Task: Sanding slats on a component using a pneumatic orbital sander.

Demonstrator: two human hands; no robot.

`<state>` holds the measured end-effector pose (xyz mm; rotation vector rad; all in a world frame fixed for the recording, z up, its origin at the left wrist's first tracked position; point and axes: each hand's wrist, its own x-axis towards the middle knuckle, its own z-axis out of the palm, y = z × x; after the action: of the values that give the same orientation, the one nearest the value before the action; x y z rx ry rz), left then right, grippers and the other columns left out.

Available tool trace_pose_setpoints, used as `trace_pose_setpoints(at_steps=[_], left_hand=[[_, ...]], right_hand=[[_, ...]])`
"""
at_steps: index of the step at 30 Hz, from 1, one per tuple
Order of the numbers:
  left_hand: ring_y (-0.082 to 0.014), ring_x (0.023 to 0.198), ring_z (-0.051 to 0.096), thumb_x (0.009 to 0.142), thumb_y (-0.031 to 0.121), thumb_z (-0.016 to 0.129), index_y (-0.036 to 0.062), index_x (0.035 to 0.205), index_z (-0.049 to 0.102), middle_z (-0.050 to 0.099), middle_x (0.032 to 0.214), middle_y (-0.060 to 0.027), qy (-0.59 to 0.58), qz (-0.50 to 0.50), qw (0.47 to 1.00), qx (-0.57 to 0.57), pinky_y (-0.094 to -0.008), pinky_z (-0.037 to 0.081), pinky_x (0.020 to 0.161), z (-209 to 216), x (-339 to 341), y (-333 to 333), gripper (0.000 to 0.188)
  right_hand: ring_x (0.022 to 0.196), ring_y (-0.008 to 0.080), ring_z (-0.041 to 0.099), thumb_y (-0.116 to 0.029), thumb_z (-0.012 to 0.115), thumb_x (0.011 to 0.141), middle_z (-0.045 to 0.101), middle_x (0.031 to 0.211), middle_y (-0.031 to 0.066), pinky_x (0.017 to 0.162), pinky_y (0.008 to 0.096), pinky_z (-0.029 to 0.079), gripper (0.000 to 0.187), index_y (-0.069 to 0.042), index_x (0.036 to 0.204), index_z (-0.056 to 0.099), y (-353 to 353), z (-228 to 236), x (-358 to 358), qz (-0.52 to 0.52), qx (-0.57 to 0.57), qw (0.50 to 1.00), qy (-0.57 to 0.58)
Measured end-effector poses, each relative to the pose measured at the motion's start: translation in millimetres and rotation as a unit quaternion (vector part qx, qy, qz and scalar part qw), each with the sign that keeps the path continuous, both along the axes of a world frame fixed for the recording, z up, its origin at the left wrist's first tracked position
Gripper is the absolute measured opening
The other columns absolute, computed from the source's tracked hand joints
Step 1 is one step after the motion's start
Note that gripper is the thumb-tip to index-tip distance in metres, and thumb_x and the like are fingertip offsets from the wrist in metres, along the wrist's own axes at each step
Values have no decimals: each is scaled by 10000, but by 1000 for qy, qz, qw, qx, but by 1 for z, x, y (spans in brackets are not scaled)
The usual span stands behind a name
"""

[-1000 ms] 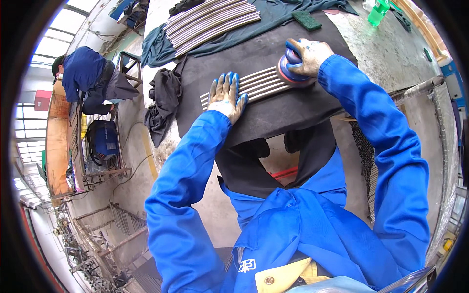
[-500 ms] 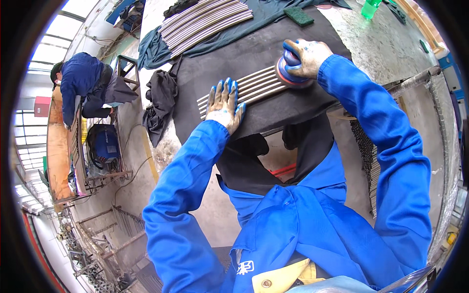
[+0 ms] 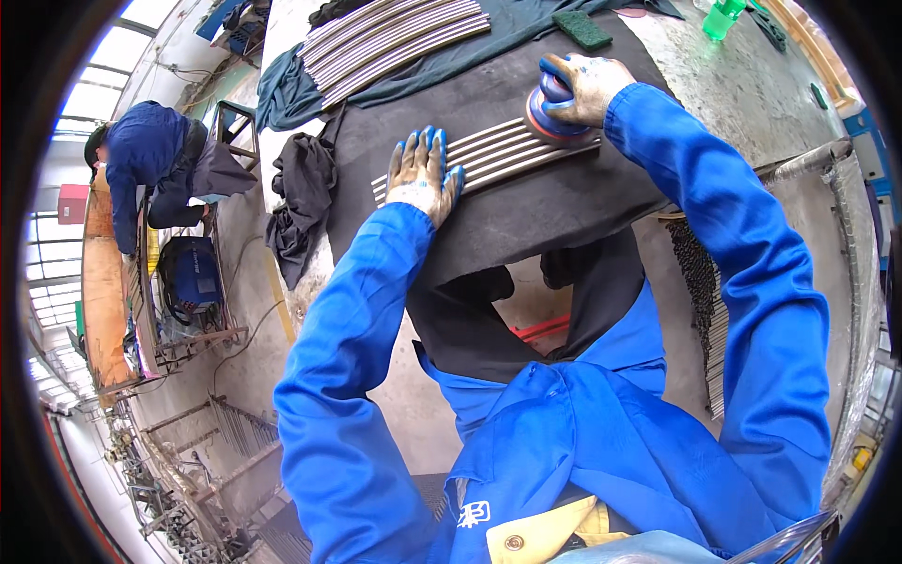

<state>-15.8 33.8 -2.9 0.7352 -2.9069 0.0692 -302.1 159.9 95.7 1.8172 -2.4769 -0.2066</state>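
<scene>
Several slim metal rods (image 3: 503, 157) lie side by side on a black sheet (image 3: 526, 215) over the worktable. My left hand (image 3: 421, 174), in a white glove with a dirty blue-and-grey coating, presses flat across their left part, fingers stretched out. My right hand (image 3: 590, 89), gloved the same way, is wrapped round the top of a round blue hand sander (image 3: 549, 115). The sander's disc rests on the right part of the rods, with the rod ends showing just past it. Its underside is hidden.
More metal rods (image 3: 395, 42) lie on a dark green cloth (image 3: 287, 94) at the far side. A green scouring pad (image 3: 583, 30), a green bottle (image 3: 722, 19) and a crumpled black cloth (image 3: 303, 188) are on the table. At left, another person (image 3: 155, 150) bends over a bench.
My right hand and the sander have shifted slightly left and away, uncovering the rods' right ends. My left hand stays pressed on the rods. The view has shifted a little.
</scene>
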Motion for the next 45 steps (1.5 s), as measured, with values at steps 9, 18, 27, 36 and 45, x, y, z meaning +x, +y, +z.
trace_pose_setpoints(at_steps=[9, 18, 27, 36, 45], left_hand=[[-324, 1449, 185, 968, 491, 315, 75, 1484, 285, 266, 1546, -143, -22, 42, 999, 22, -442, 87, 1190, 2, -11, -20, 664], [-328, 1451, 172, 982, 494, 307, 101, 1494, 267, 254, 1555, -124, -52, 74, 996, 0, -435, 108, 1186, 7, -23, -33, 647], [-345, 1442, 197, 982, 495, 307, 79, 1493, 261, 263, 1545, -158, 0, 7, 1000, -8, -444, 108, 1184, -2, 8, 14, 661], [-350, 1441, 196, 968, 467, 340, 28, 1478, 269, 259, 1539, -188, -2, 30, 999, 21, -447, 86, 1186, -2, -7, -7, 677], [-354, 1437, 205, 965, 468, 334, 15, 1475, 266, 266, 1533, -198, 16, 7, 1000, 8, -450, 90, 1186, 2, -6, -3, 686]], right_hand=[[996, 274, 669, -546, 607, 841, 630, 1192, 142, 845, 376, 556, 702, -198, 1419, 414, 3, -6, -7, 9, -21, 1000, 7], [1042, 285, 647, -550, 607, 836, 620, 1201, 143, 897, 382, 530, 718, -184, 1421, 409, -8, 4, -5, -23, -4, 1000, 12], [1021, 288, 653, -553, 607, 835, 618, 1193, 150, 883, 383, 534, 721, -170, 1414, 409, 25, 2, 3, 23, -5, 1000, 15], [1013, 343, 622, -470, 647, 769, 591, 1185, 162, 881, 403, 495, 696, -150, 1354, 447, 18, 0, -3, -8, -16, 999, -36], [1038, 293, 643, -534, 619, 823, 620, 1183, 144, 915, 395, 509, 736, -155, 1414, 398, 24, 5, -17, 12, -12, 1000, -9]])
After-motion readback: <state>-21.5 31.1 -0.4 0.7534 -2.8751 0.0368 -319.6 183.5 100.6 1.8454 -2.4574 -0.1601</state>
